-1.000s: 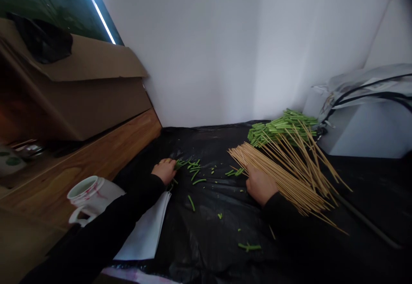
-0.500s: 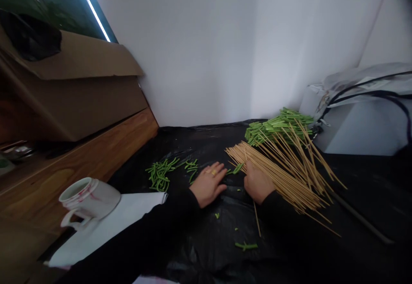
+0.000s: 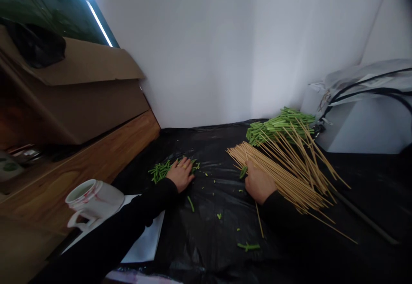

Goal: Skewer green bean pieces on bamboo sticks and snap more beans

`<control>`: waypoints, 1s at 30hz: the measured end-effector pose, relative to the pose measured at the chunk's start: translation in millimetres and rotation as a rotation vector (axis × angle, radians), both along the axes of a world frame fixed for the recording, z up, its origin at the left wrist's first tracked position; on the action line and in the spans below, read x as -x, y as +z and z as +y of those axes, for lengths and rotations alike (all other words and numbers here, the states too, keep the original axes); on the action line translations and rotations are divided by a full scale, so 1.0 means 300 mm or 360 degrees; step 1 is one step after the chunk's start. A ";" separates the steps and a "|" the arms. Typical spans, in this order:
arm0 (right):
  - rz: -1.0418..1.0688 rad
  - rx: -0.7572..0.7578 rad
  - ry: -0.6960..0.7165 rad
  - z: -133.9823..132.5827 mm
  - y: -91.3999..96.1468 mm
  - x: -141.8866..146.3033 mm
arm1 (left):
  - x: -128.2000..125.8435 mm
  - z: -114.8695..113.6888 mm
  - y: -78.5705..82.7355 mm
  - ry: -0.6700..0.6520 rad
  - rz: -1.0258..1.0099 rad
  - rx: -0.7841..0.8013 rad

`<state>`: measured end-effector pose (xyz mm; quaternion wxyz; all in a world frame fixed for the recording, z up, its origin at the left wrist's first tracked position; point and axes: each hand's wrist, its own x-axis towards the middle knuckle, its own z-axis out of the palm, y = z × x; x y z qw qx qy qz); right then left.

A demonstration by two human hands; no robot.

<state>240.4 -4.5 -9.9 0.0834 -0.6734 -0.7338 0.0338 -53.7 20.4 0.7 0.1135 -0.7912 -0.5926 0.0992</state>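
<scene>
My left hand (image 3: 180,175) lies flat with its fingers stretched out, over the right side of a pile of cut green bean pieces (image 3: 158,171) on the black plastic sheet (image 3: 209,224). Some pieces are hidden beneath it. My right hand (image 3: 260,184) is closed round a thin bamboo skewer (image 3: 260,224), whose lower end sticks out below the palm. Green pieces (image 3: 243,172) show at its fingertips; whether they are on the skewer I cannot tell. Right beside this hand is a spread bundle of bamboo skewers (image 3: 283,176).
Behind the skewers lies a stack of green stalks (image 3: 280,125). A white mug (image 3: 96,200) stands on paper (image 3: 144,243) at the left, near a cardboard box (image 3: 96,104). A pale box with black cables (image 3: 363,125) is at right. Loose bean bits (image 3: 248,246) lie in front.
My left hand has moved left, away from my right hand, onto the bean pile. A single bean piece now lies just below it. My right hand has stayed in place with the skewer.
</scene>
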 end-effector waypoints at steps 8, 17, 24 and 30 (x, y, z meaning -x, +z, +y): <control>0.0000 -0.0050 0.0020 0.003 -0.014 -0.002 | 0.278 0.003 0.085 0.0545 0.0062 -0.0070; -0.0005 -0.0018 0.0024 0.006 -0.019 -0.004 | -0.036 -0.026 -0.036 -0.0526 -0.0207 0.0070; 0.0005 -0.0055 0.0052 0.004 -0.023 -0.007 | 0.129 0.034 -0.042 0.0030 -0.0011 0.0121; 0.0007 -0.0052 0.0066 0.008 -0.030 -0.010 | 0.352 0.032 0.023 0.0388 0.0052 -0.0019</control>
